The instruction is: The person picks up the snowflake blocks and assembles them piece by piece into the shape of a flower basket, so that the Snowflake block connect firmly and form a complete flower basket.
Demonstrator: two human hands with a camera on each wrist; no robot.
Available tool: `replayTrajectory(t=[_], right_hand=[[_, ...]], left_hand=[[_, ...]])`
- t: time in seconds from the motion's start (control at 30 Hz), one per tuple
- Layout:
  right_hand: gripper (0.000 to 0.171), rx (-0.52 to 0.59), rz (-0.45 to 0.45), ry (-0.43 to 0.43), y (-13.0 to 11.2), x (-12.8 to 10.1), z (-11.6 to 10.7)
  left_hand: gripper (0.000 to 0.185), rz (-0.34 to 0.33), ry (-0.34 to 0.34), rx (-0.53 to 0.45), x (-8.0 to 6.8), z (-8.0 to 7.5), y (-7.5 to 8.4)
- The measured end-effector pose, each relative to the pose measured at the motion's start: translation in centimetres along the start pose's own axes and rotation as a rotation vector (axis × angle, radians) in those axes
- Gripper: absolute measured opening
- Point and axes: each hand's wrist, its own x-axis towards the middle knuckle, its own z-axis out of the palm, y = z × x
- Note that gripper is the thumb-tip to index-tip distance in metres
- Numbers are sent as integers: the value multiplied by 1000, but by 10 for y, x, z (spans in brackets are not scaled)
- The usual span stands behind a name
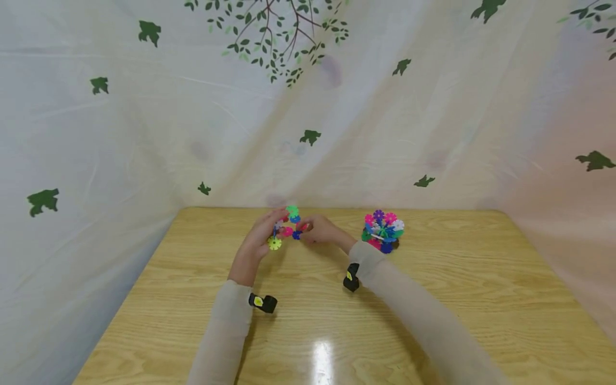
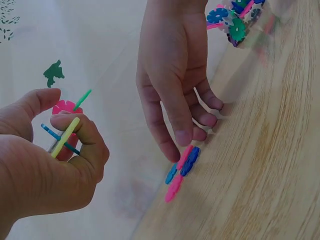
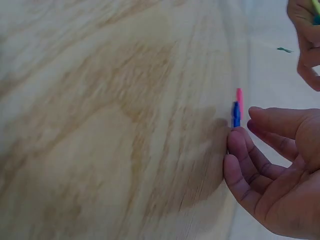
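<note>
My left hand (image 1: pixel 275 227) is raised over the wooden table (image 1: pixel 308 321) and pinches a small cluster of snowflake discs (image 2: pixel 65 131): pink, yellow, blue and green, slotted together. My right hand (image 1: pixel 310 229) reaches down beside it. Its index fingertip (image 2: pixel 182 136) touches a joined pink-and-blue disc piece (image 2: pixel 181 167) that stands on edge on the table. The other right fingers are loosely curled. In the right wrist view this piece (image 3: pixel 236 111) sits just off the fingertips (image 3: pixel 239 142), and I see no grip on it.
A finished ball of many coloured discs (image 1: pixel 383 231) sits on the table right of my right wrist. Leaf-printed white sheets (image 1: pixel 308 107) close off the back and both sides.
</note>
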Motion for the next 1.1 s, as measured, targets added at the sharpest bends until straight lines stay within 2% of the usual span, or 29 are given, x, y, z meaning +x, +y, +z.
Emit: replayTrajectory(t=[0.3,0.4,0.6,0.8,0.9,1.0,1.1], right_hand=[[33,-200,-61,-17,1,9,3],[29,-201,-71,-10,2,8,2],[25,-80,-41,-21,4,3,1],[17,54,-81,2,9,-8,-2],[15,162,-81,64,10,-14,-4],[21,272,-96,162,8,-17,-6],[27,335,-119,254,5,-19,-9]], left_hand=[[43,2,-12,-7,-2,0,1],[40,4,-12,-4,-2,-1,1],[39,-1,-1,-5,-2,-3,1],[46,0,30,19,-1,-4,0],[45,7,31,26,-1,-3,-2],[43,17,15,29,0,-2,-2],[42,17,4,7,0,0,-2]])
